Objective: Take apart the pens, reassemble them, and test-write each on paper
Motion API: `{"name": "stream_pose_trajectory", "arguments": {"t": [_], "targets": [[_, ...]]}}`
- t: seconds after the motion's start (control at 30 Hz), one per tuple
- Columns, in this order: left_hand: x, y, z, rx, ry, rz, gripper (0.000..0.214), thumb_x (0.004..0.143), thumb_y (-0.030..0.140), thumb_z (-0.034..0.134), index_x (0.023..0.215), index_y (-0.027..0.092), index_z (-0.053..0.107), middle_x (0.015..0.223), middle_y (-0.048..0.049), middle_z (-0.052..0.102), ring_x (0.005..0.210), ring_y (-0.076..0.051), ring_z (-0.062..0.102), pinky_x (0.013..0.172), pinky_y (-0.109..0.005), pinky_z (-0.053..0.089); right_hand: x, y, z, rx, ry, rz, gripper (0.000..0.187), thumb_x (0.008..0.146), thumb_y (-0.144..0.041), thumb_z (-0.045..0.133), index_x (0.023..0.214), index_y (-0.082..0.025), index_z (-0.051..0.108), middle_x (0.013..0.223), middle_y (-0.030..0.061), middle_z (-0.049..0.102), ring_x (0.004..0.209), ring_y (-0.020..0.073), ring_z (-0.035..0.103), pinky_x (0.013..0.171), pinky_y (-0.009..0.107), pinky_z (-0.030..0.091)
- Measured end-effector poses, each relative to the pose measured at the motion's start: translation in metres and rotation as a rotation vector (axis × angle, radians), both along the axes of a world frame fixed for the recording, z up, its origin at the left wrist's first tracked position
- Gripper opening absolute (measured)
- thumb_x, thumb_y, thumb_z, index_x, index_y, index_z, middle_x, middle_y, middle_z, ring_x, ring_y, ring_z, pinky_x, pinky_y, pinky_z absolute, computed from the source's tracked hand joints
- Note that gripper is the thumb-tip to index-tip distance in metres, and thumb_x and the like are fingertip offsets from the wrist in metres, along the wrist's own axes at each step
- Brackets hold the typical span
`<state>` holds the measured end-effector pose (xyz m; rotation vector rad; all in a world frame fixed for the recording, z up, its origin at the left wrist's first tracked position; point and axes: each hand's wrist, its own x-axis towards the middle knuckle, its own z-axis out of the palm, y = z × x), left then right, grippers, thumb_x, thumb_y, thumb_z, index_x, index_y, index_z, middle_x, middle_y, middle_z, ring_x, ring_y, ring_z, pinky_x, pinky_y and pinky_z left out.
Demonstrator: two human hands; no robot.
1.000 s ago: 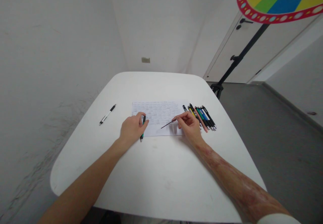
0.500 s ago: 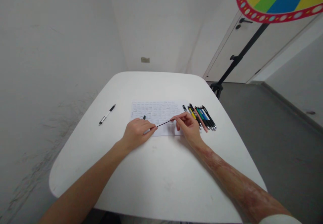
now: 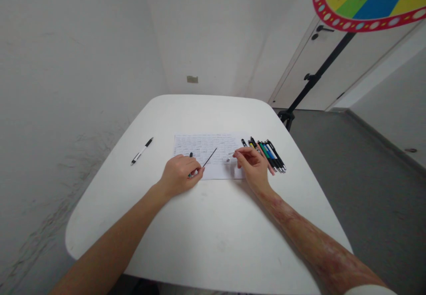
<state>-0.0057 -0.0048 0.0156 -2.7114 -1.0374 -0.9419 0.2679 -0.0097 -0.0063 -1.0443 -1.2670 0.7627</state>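
Note:
My left hand (image 3: 180,174) rests on the near left part of a written sheet of paper (image 3: 218,144) and is closed on a green and black pen barrel (image 3: 190,155). A thin black refill (image 3: 210,156) sticks out from its fingertips, pointing up and to the right. My right hand (image 3: 251,164) is a little to the right, its thumb and forefinger pinched on a small silvery part (image 3: 229,157), too small to name. Both hands lie over the white table (image 3: 206,233).
A row of several coloured pens (image 3: 266,153) lies just right of the paper, beside my right hand. A single black and white pen (image 3: 141,151) lies far left on the table. A black stand (image 3: 311,80) carrying a colourful wheel (image 3: 369,0) stands behind the table's right corner.
The thin refill passed from my right hand to my left hand, which has turned and closed over the pen barrel. My right hand let go of the refill and now pinches a small silvery part.

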Motion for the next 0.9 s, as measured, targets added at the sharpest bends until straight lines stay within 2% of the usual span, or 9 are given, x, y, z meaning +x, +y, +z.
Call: {"name": "stream_pose_trajectory", "arguments": {"t": [0.1,0.23,0.4,0.57,0.9], "targets": [[0.000,-0.001,-0.002,-0.054,0.051,0.065,0.026,0.098,0.023,0.063,0.071,0.022,0.064,0.066,-0.0002,0.067,0.064,-0.017,0.062,0.069,-0.036,0.045,-0.002,-0.005,0.003,0.151,-0.278,0.007,0.008,0.100,-0.032,0.075,0.095,-0.026,0.077,0.089,0.0042,0.073,0.075,0.0198,0.062,0.071,0.038,0.053],[0.003,-0.001,-0.008,-0.123,0.119,0.099,0.025,0.092,0.024,0.065,0.067,0.022,0.063,0.067,-0.0021,0.068,0.066,-0.019,0.062,0.071,-0.037,0.047,-0.007,-0.007,0.001,0.266,-0.642,0.076,0.009,0.102,-0.026,0.070,0.100,-0.026,0.079,0.091,0.0068,0.073,0.085,0.0239,0.066,0.076,0.041,0.051],[0.006,0.000,-0.013,-0.165,0.140,0.065,0.026,0.092,0.025,0.066,0.067,0.022,0.064,0.066,-0.0022,0.068,0.066,-0.019,0.062,0.072,-0.037,0.047,-0.010,-0.002,-0.006,0.332,-0.910,0.067,0.010,0.103,-0.023,0.070,0.097,-0.023,0.079,0.094,0.0083,0.074,0.088,0.0252,0.065,0.080,0.042,0.047],[0.008,0.000,-0.013,-0.179,0.163,0.045,0.028,0.093,0.025,0.066,0.066,0.021,0.063,0.065,-0.0020,0.068,0.066,-0.019,0.063,0.072,-0.037,0.046,-0.011,-0.002,-0.005,0.325,-1.010,0.075,0.011,0.102,-0.022,0.070,0.095,-0.022,0.078,0.095,0.0085,0.074,0.089,0.0253,0.063,0.080,0.042,0.046],[0.008,0.000,-0.013,-0.200,0.153,0.042,0.029,0.096,0.029,0.068,0.068,0.022,0.064,0.066,-0.0014,0.068,0.067,-0.020,0.064,0.074,-0.037,0.047,-0.011,-0.003,-0.004,0.285,-0.982,0.115,0.009,0.101,-0.021,0.071,0.098,-0.023,0.079,0.097,0.0083,0.074,0.089,0.0255,0.064,0.081,0.043,0.047]]}}
